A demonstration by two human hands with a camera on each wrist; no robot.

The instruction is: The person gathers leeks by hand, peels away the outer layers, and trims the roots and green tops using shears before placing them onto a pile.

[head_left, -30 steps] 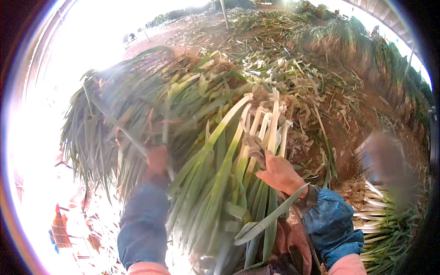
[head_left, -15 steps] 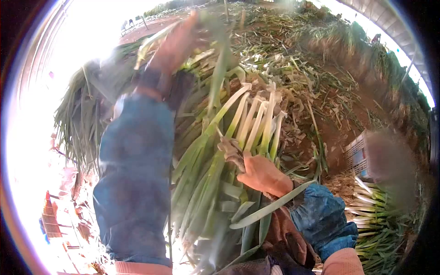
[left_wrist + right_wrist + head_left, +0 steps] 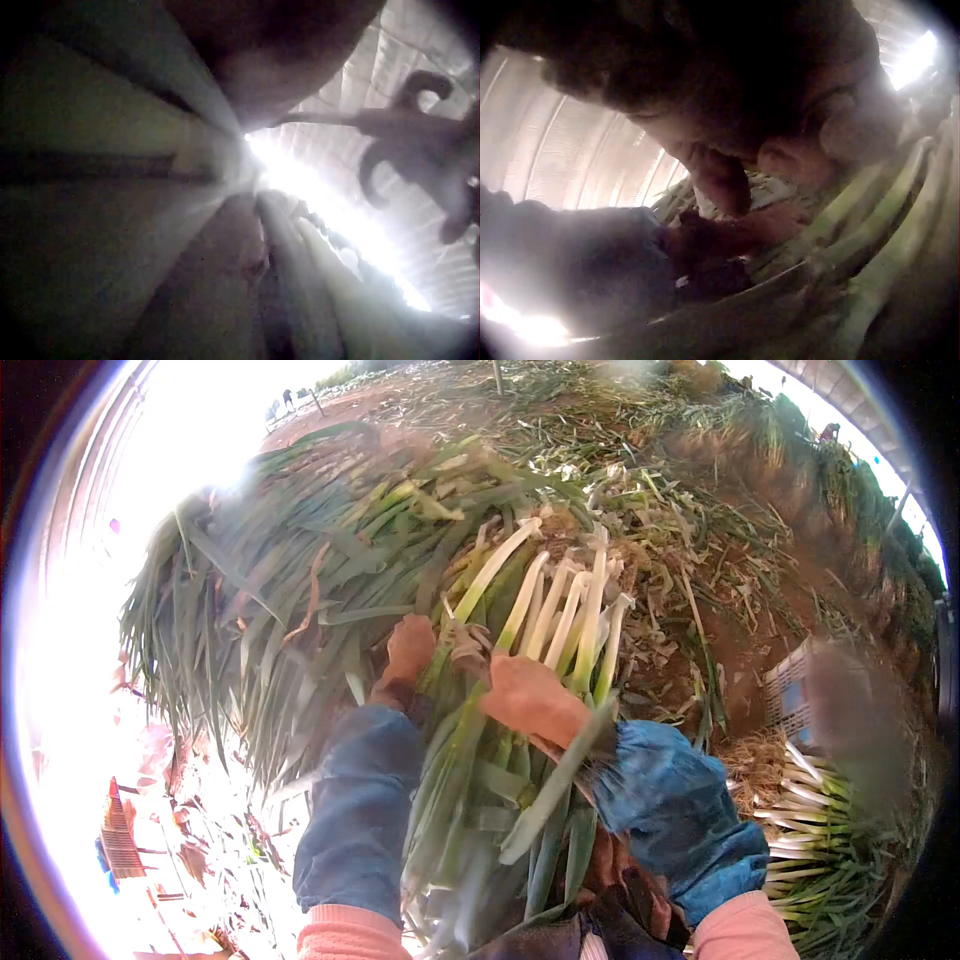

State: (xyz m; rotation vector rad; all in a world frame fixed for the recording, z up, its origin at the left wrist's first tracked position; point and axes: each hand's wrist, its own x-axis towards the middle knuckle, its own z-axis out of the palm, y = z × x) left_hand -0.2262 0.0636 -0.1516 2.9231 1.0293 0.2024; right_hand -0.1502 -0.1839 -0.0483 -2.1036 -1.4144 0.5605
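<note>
Leeks (image 3: 588,610) with pale stems and green leaves lie in a row before the person, roots away. My left hand (image 3: 408,648) grips at the left side of the row, beside the leftmost leek (image 3: 497,567). In the left wrist view, leaves (image 3: 90,225) fill the near side. My right hand (image 3: 533,698) lies across the leeks, close by the left. Ragged grey-brown material (image 3: 470,648) shows at its fingers, with a thin pointed tip toward the left hand. The right wrist view has its curled fingers (image 3: 795,160) above the stems; what they hold is mostly hidden.
A big heap of leeks (image 3: 300,570) stands at the left. Stripped leaves (image 3: 690,580) litter the soil behind. At right are a plastic crate (image 3: 788,690), partly blurred out, and a stack of clean leeks (image 3: 805,810). A long leaf (image 3: 555,790) lies below the right hand.
The left hand swung up to the far side of the heap, then came back down beside the right hand. The right hand has shifted left across the leeks. The leftmost leek has moved slightly up.
</note>
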